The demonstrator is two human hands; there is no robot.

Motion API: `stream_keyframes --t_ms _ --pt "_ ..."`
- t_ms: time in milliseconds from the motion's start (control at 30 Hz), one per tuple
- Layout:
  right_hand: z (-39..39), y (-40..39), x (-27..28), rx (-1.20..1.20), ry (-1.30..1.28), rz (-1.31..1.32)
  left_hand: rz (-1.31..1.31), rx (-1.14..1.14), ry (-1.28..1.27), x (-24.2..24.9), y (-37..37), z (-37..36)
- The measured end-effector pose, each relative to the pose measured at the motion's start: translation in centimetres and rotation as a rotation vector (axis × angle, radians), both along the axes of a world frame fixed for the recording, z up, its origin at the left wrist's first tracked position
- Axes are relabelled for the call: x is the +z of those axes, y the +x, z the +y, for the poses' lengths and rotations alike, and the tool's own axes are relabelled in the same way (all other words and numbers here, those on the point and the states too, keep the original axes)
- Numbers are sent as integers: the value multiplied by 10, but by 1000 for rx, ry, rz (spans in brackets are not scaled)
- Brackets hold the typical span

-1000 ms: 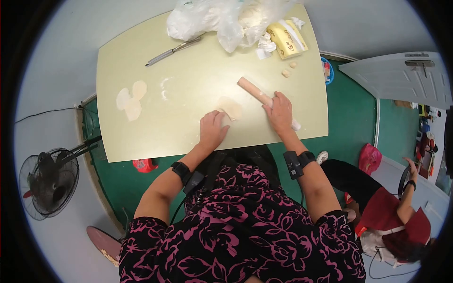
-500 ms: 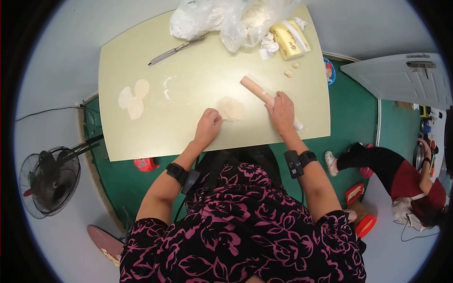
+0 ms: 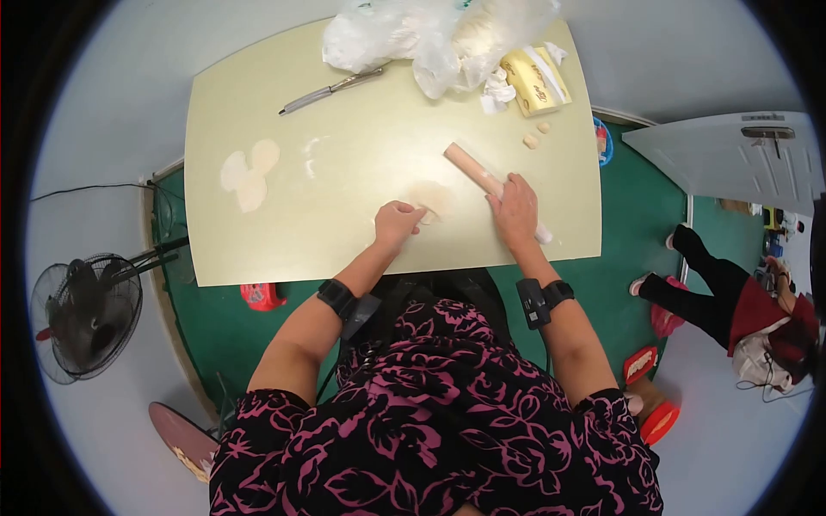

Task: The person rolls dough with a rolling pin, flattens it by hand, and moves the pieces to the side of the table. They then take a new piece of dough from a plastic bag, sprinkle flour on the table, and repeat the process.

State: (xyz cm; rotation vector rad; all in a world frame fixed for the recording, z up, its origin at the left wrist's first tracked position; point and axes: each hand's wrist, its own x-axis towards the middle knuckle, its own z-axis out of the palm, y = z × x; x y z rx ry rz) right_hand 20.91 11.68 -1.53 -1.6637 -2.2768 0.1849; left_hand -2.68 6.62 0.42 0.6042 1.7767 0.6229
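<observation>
My left hand (image 3: 397, 224) pinches the near edge of a thin round dough wrapper (image 3: 433, 197) on the table, and the edge looks lifted or folded there. My right hand (image 3: 518, 212) lies over the lower part of a wooden rolling pin (image 3: 471, 167), fingers wrapped on it. The pin slants across the table, its far end pointing up and left, apart from the wrapper. Two small dough lumps (image 3: 531, 141) sit beyond the pin. At the left, several rolled wrappers (image 3: 251, 189) overlap in a cluster, with a smear of flour (image 3: 311, 158) beside them.
Clear plastic bags (image 3: 391, 39) and a yellow tissue pack (image 3: 537, 80) stand at the table's far edge. A grey-handled tool (image 3: 330, 91) lies near the bags. A fan (image 3: 89, 318) is on the left. Another person (image 3: 757, 310) is at the right, near a door (image 3: 731, 155).
My left hand has moved right and drawn the wrapper's edge inward. My right hand remains on the rolling pin. The person at the right has shifted their legs.
</observation>
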Motion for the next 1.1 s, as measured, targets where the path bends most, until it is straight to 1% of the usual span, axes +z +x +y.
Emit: stream_keyframes --t_ms 33,133,233,333,433,533,633,667,733,833,867,967,1000,1067,1100 --pt "-1 -1 1 -10 -13 0 77 -122 -5 0 -2 0" --pt "-2 0 -2 -5 13 1 370 -301 34 -4 -1 0" --pt "-1 1 -4 -8 -9 11 569 -359 267 -3 11 -5" --pt "-3 4 -4 39 17 17 549 -460 467 1 10 -3" --pt "-8 4 -2 72 43 39 586 -747 873 -7 -18 11" --pt "-17 -5 7 91 -1 102 664 -694 921 10 -23 8" --pt "-29 -20 7 153 15 154 660 -915 1042 3 -5 -24" --pt "-35 -26 9 173 -5 151 662 -1044 1061 6 1 -34" --pt "-46 -33 13 200 -46 142 658 -1123 899 8 6 -47" --pt "-53 -35 13 200 -112 8 704 -1217 761 13 5 -54" --pt "-53 -38 14 197 -124 -38 702 -1206 762 12 5 -55" --pt "-17 -36 8 154 41 -125 709 -1205 732 10 5 -59" --pt "-3 -36 21 128 -23 -80 710 -1223 710 12 6 -58" --pt "1 -34 17 103 -52 -51 696 -1253 691 18 8 -51" --pt "-8 -35 13 139 -71 -73 680 -1264 677 21 7 -50"
